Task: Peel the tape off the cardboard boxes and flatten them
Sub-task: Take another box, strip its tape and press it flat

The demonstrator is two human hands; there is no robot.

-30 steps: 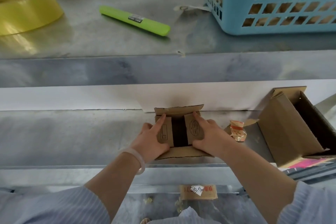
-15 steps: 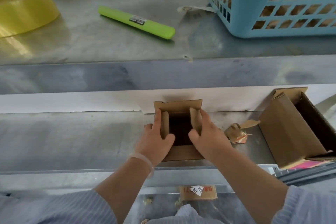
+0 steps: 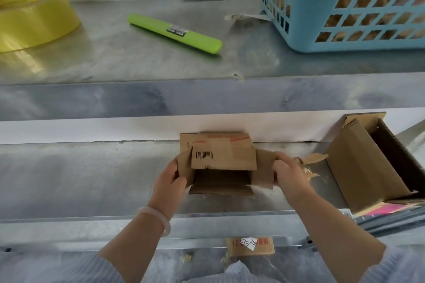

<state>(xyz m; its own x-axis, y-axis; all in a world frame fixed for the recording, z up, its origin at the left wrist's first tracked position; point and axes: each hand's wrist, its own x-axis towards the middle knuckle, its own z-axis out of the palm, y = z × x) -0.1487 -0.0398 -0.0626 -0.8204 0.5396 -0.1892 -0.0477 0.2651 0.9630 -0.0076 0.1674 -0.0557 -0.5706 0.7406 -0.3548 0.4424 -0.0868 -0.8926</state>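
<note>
**Small box turned and its side flaps drawn apart**

Since half a second ago the small cardboard box (image 3: 220, 161) has been turned, so that a barcoded panel is now presented to the camera, and its two side flaps have been pulled outward; the box is held on the lower metal shelf (image 3: 80, 179), close to the white back wall, with its dark inside seen under the barcoded panel; the left flap is gripped by the left hand (image 3: 170, 181), fingers curled round its edge; the right flap is gripped likewise by the right hand (image 3: 289, 177); a pale bangle (image 3: 156, 216) is worn on the left wrist. A crumpled wad of tape (image 3: 309, 171) is seen just beside the right hand; a larger open box (image 3: 358, 167) is laid on its side at the right end of the shelf. On the upper shelf (image 3: 138, 64) a yellow tape roll (image 3: 34, 18) is placed at the left, a green stick-shaped tool (image 3: 174, 32) in the middle and a blue basket (image 3: 345, 7) at the right; a labelled cardboard piece (image 3: 250, 246) is seen lower down.
</note>
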